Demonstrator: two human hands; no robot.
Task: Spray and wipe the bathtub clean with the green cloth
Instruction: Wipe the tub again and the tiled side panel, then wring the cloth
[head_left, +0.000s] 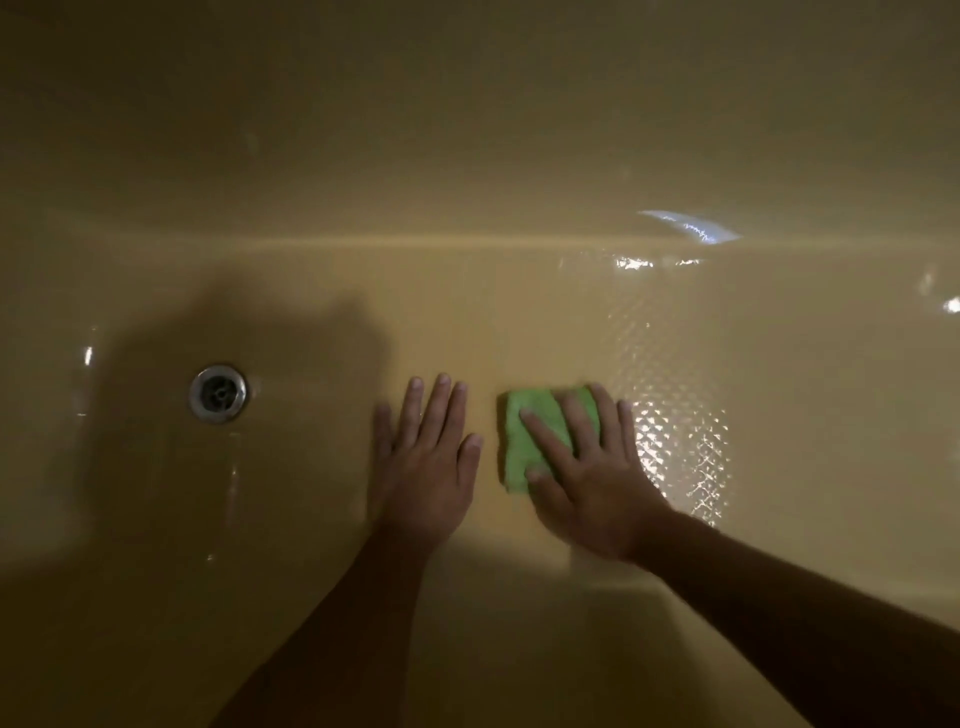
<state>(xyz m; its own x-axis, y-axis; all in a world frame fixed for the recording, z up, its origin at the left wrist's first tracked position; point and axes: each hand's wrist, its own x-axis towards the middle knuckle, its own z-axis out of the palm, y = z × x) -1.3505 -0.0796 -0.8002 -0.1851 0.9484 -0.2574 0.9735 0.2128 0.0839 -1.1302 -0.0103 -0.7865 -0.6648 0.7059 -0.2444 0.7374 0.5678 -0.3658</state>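
Observation:
The yellow bathtub fills the view, seen from above its floor. A folded green cloth lies flat on the tub floor, a little right of centre. My right hand presses down on the cloth with straight, spread fingers and covers its right half. Just left of the cloth, my left hand rests flat on the bare tub floor with its fingers straight. The two hands are a short gap apart. No spray bottle is in view.
A round metal drain sits in the tub floor at the left. A textured, wet-looking anti-slip patch shines to the right of my right hand. The far tub wall rises across the top of the view.

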